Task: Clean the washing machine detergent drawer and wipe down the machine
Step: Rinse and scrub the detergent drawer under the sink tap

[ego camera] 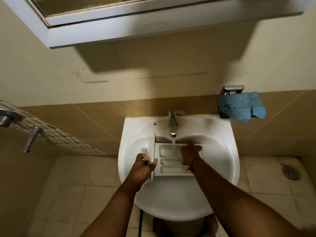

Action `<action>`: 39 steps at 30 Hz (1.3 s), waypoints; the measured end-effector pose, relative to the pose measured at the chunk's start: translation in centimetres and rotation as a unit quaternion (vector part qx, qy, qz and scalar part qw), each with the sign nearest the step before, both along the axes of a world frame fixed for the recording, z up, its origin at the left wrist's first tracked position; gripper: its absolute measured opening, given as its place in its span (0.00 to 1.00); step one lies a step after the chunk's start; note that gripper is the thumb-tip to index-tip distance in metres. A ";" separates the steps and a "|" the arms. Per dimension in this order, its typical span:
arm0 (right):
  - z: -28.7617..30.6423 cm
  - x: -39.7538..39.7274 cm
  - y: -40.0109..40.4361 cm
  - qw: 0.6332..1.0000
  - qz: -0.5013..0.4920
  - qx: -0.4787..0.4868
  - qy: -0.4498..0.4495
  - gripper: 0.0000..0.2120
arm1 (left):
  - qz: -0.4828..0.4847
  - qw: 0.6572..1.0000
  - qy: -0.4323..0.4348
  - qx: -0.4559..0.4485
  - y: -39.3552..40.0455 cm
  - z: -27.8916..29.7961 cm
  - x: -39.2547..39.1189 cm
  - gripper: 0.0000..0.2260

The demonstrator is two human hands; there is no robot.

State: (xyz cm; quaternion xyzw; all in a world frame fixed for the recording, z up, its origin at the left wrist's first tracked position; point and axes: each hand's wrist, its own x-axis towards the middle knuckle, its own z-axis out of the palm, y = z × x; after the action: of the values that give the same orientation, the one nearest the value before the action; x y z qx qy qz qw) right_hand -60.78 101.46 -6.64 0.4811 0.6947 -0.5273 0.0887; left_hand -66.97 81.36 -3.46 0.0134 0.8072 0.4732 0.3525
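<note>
The white detergent drawer (168,162) lies in the white sink (220,151) under the chrome tap (173,124), and water runs into its largest compartment. My left hand (143,165) grips the drawer's front panel at its left end. Inside the drawer's right part my right hand (190,153) rests with fingers bent down; whether it holds anything there is hidden. A blue cloth (241,107) hangs from a metal holder on the wall, right of the tap.
A white mirror cabinet (119,31) juts out overhead. Chrome handles (32,139) stick out from the mosaic wall strip on the left. A floor drain (291,171) sits in the tiles at the right.
</note>
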 end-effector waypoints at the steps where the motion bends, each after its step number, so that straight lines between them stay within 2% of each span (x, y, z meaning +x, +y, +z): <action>1: 0.3 0.0 -0.7 0.998 0.044 -0.010 0.035 0.22 | 0.000 1.000 0.001 -0.001 0.0 0.1 0.0 0.13; 3: 0.6 0.5 -2.2 0.990 0.108 -0.001 0.096 0.20 | -0.004 1.000 0.009 0.001 0.0 0.3 0.2 0.13; 4: 0.9 1.1 -2.4 0.989 0.101 0.025 0.101 0.19 | -0.010 1.000 0.014 0.003 -0.1 0.5 0.2 0.13; 7: 0.7 3.7 0.1 0.985 -0.012 0.150 0.083 0.18 | -0.028 0.999 0.028 0.010 -0.2 0.8 0.3 0.12; 8: 0.7 4.5 1.0 0.984 -0.047 0.158 0.072 0.19 | -0.024 0.999 0.029 0.018 -0.3 0.8 0.4 0.11; 10: 0.1 5.7 2.2 0.993 -0.083 0.071 0.044 0.20 | -0.016 0.999 0.028 0.028 -0.6 1.0 0.5 0.11; 12: -0.2 6.3 2.8 0.998 -0.041 -0.047 0.026 0.16 | -0.011 0.999 0.031 0.040 -1.1 1.0 0.6 0.10; 13: -0.1 6.4 2.9 0.998 -0.007 -0.065 0.019 0.15 | -0.006 0.998 0.031 0.046 -1.4 1.1 0.6 0.10; 18: 1.5 5.8 2.2 0.993 0.005 -0.002 0.115 0.12 | 0.091 0.992 -0.007 0.085 -3.2 2.0 0.0 0.09; 21: 1.9 4.8 1.1 0.993 0.057 -0.023 0.104 0.12 | 0.166 0.981 -0.006 0.105 -3.9 3.0 -0.4 0.10; 22: 1.6 4.5 0.8 0.992 0.078 -0.031 0.096 0.15 | 0.186 0.978 0.010 0.099 -3.8 3.5 -0.3 0.11; 25: 1.2 3.7 -0.2 0.989 0.108 -0.064 0.079 0.33 | 0.205 0.972 0.066 0.093 -3.2 5.5 0.4 0.13; 27: 2.0 3.3 -1.0 0.989 0.096 -0.072 0.082 0.37 | 0.190 0.972 0.101 0.095 -2.9 6.6 1.0 0.14; 30: 1.5 3.2 -1.9 0.996 0.048 -0.029 0.071 0.30 | 0.174 0.973 0.130 0.082 -3.0 7.4 1.7 0.16; 36: 1.3 5.1 -5.6 0.999 -0.002 0.046 0.028 0.18 | 0.198 0.960 0.159 0.114 -3.9 8.7 3.6 0.20; 38: 1.7 5.3 -6.8 0.999 -0.040 -0.011 0.026 0.20 | 0.221 0.954 0.158 0.127 -4.4 8.9 4.4 0.23; 39: 1.7 5.3 -7.1 0.993 -0.081 -0.074 0.034 0.22 | 0.237 0.950 0.159 0.128 -4.7 8.9 4.7 0.24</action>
State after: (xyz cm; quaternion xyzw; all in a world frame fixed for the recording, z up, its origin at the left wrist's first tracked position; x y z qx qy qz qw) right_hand -55.48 94.34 -4.96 0.5094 0.6152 -0.5989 0.0575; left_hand -62.23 76.64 5.45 -0.0585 0.7652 0.6344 0.0926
